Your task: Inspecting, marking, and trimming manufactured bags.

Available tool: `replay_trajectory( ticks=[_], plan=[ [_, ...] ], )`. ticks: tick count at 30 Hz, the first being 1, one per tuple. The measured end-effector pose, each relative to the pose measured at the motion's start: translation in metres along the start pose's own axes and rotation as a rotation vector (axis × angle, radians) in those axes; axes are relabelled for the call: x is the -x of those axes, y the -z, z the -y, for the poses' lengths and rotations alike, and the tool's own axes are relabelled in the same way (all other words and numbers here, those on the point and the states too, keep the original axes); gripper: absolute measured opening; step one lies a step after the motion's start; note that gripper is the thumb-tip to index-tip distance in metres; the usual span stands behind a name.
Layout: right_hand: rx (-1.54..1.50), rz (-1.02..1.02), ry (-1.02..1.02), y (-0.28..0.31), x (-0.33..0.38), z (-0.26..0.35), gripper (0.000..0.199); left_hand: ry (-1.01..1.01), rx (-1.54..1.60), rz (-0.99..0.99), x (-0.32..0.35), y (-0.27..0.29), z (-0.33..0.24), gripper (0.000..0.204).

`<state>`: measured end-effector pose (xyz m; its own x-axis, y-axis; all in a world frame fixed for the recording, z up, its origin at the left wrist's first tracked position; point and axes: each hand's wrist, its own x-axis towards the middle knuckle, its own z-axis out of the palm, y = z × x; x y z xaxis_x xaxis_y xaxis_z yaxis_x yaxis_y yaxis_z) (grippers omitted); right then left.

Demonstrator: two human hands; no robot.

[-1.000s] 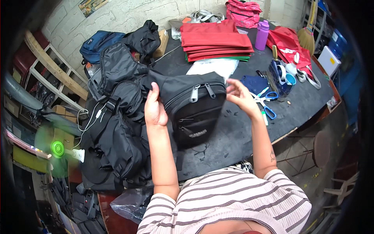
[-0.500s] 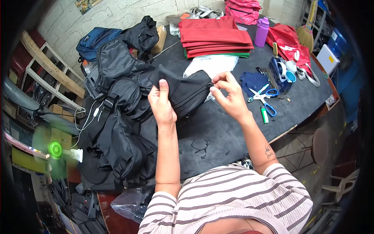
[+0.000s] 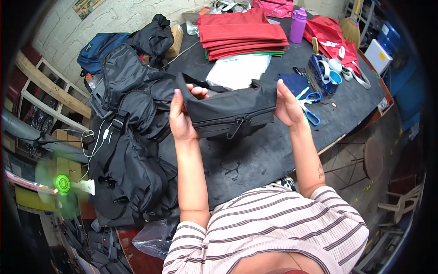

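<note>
A black zippered bag, looking like a waist pouch, is held up above the table between my two hands. Its long zipper, with a dangling pull, runs across the side nearest me, and the top edge gapes. My left hand grips the left end, thumb outside and fingers tucked over the rim into the opening. At the right end, my right hand clasps the fabric, with some of its fingers hidden behind the bag.
Black backpacks are heaped on the left of the dark table. Folded red fabric is stacked at the back, near a purple bottle. Blue-handled scissors and a tool caddy lie right. A fan spins left.
My right hand has left the zipper end and now clasps the bag's right end. The bag has been turned so its zipper lies level, and my left fingers have slipped inside its rim.
</note>
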<state>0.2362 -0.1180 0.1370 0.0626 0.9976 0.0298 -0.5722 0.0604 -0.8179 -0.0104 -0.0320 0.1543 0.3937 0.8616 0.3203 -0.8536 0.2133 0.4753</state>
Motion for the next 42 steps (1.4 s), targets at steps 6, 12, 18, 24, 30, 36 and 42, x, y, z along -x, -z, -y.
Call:
replay_trajectory(
  ticks=[6, 12, 18, 24, 30, 36, 42],
  plan=[
    [-0.163, -0.067, 0.063, 0.018, -0.013, -0.016, 0.024, 0.177, -0.135, -0.375, 0.012, 0.083, 0.012, 0.036],
    [-0.074, -0.195, -0.019, 0.069, -0.025, -0.062, 0.009, 0.225, 0.25, -0.281, 0.045, 0.132, 0.014, 0.035],
    [-0.174, -0.303, 0.121, 0.069, -0.042, -0.069, 0.014, 0.273, 0.071, -0.371, 0.03, 0.094, 0.009, 0.035],
    [0.012, -0.364, 0.323, 0.031, -0.053, -0.046, 0.029, 0.277, 0.013, -0.37, 0.021, 0.083, 0.006, 0.039],
    [0.879, -0.409, 0.271, 0.058, -0.093, -0.025, 0.047, 0.073, -0.179, -0.393, 0.007, 0.032, 0.015, 0.067],
    [1.189, -0.235, 1.083, -0.051, -0.026, 0.002, 0.015, -0.162, -0.338, -0.439, -0.001, 0.021, 0.026, 0.065],
    [1.317, 0.094, 1.219, -0.08, -0.017, -0.017, 0.02, -0.141, -0.366, -0.326, -0.004, 0.01, 0.033, 0.061]
  ],
)
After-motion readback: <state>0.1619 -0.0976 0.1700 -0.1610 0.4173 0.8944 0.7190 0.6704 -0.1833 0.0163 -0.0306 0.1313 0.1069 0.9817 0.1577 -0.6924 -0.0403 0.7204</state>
